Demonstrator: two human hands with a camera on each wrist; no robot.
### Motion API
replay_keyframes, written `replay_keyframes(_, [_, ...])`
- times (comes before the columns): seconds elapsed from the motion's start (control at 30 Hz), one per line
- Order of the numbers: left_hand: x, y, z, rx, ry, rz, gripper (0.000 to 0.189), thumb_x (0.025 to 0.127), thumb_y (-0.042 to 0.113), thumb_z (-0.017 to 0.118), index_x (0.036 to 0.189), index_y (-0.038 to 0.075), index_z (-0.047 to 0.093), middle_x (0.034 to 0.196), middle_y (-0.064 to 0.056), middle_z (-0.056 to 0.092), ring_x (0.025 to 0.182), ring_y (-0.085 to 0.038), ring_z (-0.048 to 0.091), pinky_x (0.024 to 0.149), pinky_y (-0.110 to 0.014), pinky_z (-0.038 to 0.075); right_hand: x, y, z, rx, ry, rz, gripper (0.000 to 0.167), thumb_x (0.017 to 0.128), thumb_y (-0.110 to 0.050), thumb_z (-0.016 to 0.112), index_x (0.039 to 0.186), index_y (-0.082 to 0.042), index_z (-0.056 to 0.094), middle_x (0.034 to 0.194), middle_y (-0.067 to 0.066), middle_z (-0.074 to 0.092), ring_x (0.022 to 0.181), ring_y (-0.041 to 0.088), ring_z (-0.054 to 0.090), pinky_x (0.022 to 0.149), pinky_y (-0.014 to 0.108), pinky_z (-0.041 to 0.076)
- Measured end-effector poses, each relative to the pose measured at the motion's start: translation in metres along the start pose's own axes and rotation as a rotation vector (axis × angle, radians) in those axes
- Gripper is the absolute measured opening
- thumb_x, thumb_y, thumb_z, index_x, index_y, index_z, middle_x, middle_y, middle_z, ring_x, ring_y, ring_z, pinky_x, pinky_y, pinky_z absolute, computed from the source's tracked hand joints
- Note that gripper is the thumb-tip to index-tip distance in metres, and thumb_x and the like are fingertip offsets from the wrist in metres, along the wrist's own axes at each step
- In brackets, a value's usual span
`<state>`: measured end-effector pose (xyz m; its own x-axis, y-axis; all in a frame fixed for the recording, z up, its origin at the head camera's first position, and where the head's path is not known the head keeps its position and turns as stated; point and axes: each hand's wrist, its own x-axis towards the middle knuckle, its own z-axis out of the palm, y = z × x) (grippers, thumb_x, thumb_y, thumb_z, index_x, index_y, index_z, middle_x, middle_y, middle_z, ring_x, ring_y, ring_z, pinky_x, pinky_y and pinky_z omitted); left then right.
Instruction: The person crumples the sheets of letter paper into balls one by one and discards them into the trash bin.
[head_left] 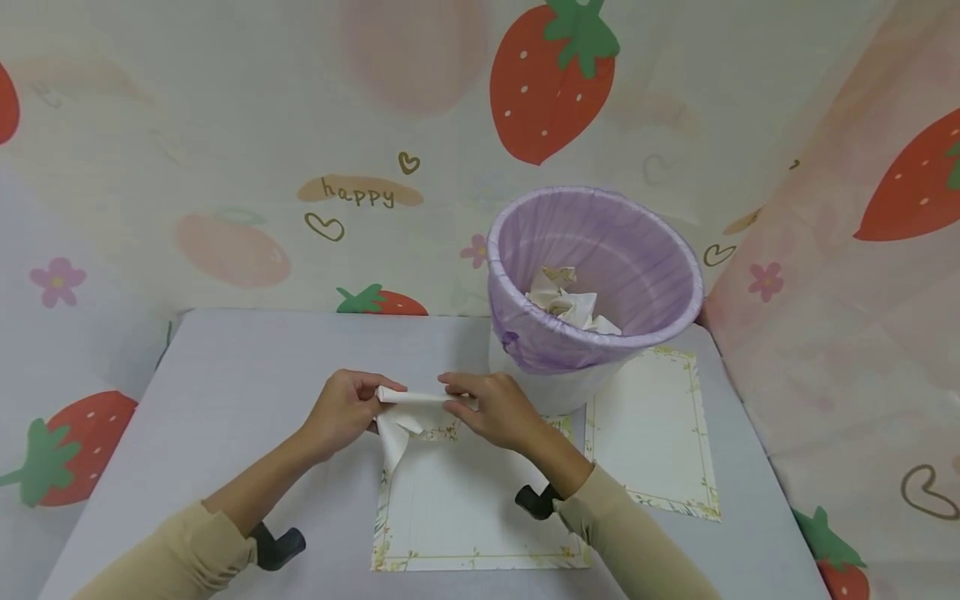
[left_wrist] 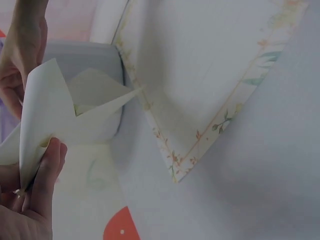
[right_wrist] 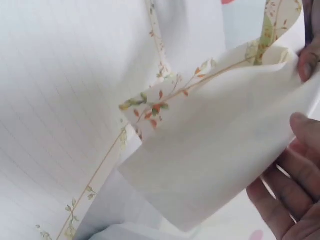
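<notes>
Between both hands, over the table, is a sheet of floral-bordered paper [head_left: 420,397], its upper edge folded over into a narrow strip. My left hand [head_left: 341,412] pinches the left end of that strip, thumb and fingers on either side, as the left wrist view also shows. At the other end, my right hand [head_left: 495,408] holds the paper between thumb and fingers. A creased flap hangs below the fold, and the printed border shows on the turned part of the paper [right_wrist: 210,140]. Directly below lies a flat floral-bordered sheet [head_left: 480,508].
Behind my right hand stands a white bin [head_left: 558,392] lined with a purple bag [head_left: 517,337], with crumpled paper [head_left: 573,308] inside. Another bordered sheet [head_left: 648,425] lies at the right, partly behind the bin. Strawberry-print cloth [head_left: 225,125] surrounds the pale table [head_left: 247,375].
</notes>
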<state>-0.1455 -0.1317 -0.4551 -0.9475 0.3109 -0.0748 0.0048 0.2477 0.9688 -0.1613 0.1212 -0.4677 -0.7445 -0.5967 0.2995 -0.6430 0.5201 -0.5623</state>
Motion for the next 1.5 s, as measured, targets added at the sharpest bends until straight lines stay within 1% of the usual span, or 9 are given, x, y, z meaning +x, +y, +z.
replay_keyframes(0.27, [-0.001,0.003,0.001,0.030,-0.006,0.019,0.022,0.093,-0.010,0.055,0.106,-0.010,0.072,0.103,-0.025,0.071,0.084,-0.027,0.071,0.062,-0.034,0.060,0.002,0.002,-0.005,-0.041,-0.113,-0.056,0.024,0.096,-0.009,0.066,0.119,-0.006,0.072,0.104,0.006,0.075,0.081,0.009,0.068,0.068,0.020,0.052])
replay_keyframes(0.4, [0.000,0.003,0.004,0.054,0.022,0.059,0.019,0.094,-0.006,0.059,0.105,-0.008,0.074,0.103,-0.023,0.072,0.082,-0.026,0.071,0.060,-0.032,0.060,0.002,0.001,-0.002,0.015,-0.108,0.026,0.024,0.097,-0.008,0.064,0.120,-0.003,0.071,0.108,0.008,0.074,0.081,0.009,0.066,0.070,0.022,0.053])
replay_keyframes(0.53, [0.001,0.003,0.007,0.062,0.032,0.097,0.018,0.094,-0.004,0.060,0.105,-0.008,0.073,0.103,-0.022,0.072,0.081,-0.027,0.071,0.060,-0.031,0.060,0.002,0.000,0.002,0.110,-0.065,0.122,0.022,0.096,-0.006,0.065,0.116,-0.002,0.073,0.108,0.009,0.074,0.080,0.008,0.063,0.068,0.022,0.052])
replay_keyframes(0.67, [0.002,0.002,0.009,0.084,0.062,0.113,0.018,0.094,-0.005,0.060,0.104,-0.008,0.074,0.103,-0.022,0.072,0.081,-0.027,0.072,0.060,-0.030,0.059,0.000,-0.002,0.007,0.205,-0.028,0.176,0.017,0.095,-0.004,0.066,0.108,-0.001,0.076,0.088,0.006,0.074,0.061,0.005,0.052,0.053,0.020,0.043])
replay_keyframes(0.77, [0.002,0.002,0.011,0.109,0.096,0.125,0.017,0.093,-0.004,0.061,0.104,-0.006,0.075,0.103,-0.020,0.073,0.081,-0.023,0.071,0.061,-0.029,0.059,0.000,-0.003,0.010,0.302,0.001,0.245,0.015,0.095,-0.002,0.065,0.105,0.001,0.075,0.081,0.006,0.072,0.057,0.004,0.052,0.049,0.020,0.045])
replay_keyframes(0.93, [0.004,0.002,0.015,0.094,0.130,0.182,0.017,0.094,-0.004,0.062,0.104,-0.005,0.075,0.101,-0.018,0.074,0.075,-0.019,0.071,0.062,-0.028,0.059,0.003,-0.006,0.012,0.513,0.043,0.383,0.015,0.094,0.003,0.063,0.105,0.008,0.072,0.091,0.016,0.073,0.073,0.017,0.070,0.060,0.028,0.059])
replay_keyframes(1.13, [0.006,0.005,0.018,0.086,0.189,0.273,0.020,0.092,-0.007,0.060,0.105,-0.005,0.075,0.100,-0.016,0.074,0.076,-0.019,0.070,0.063,-0.026,0.058,0.011,-0.016,0.009,0.764,0.134,0.560,0.019,0.095,0.005,0.059,0.109,0.014,0.068,0.098,0.027,0.071,0.083,0.031,0.073,0.066,0.037,0.061])
replay_keyframes(1.33, [0.005,0.004,0.026,0.158,0.254,0.382,0.025,0.090,-0.011,0.061,0.108,-0.001,0.076,0.103,-0.013,0.074,0.079,-0.014,0.068,0.065,-0.020,0.055,0.016,-0.021,0.009,0.833,0.261,0.695,0.019,0.095,0.003,0.062,0.110,0.012,0.069,0.100,0.025,0.072,0.086,0.030,0.073,0.070,0.038,0.061])
replay_keyframes(1.5, [0.002,-0.001,0.033,0.149,0.288,0.449,0.027,0.089,-0.010,0.066,0.110,0.003,0.076,0.105,-0.009,0.074,0.087,-0.017,0.068,0.070,-0.015,0.052,0.018,-0.025,0.011,0.908,0.339,0.757,0.021,0.095,0.004,0.061,0.112,0.012,0.069,0.104,0.025,0.071,0.086,0.025,0.073,0.072,0.035,0.060])
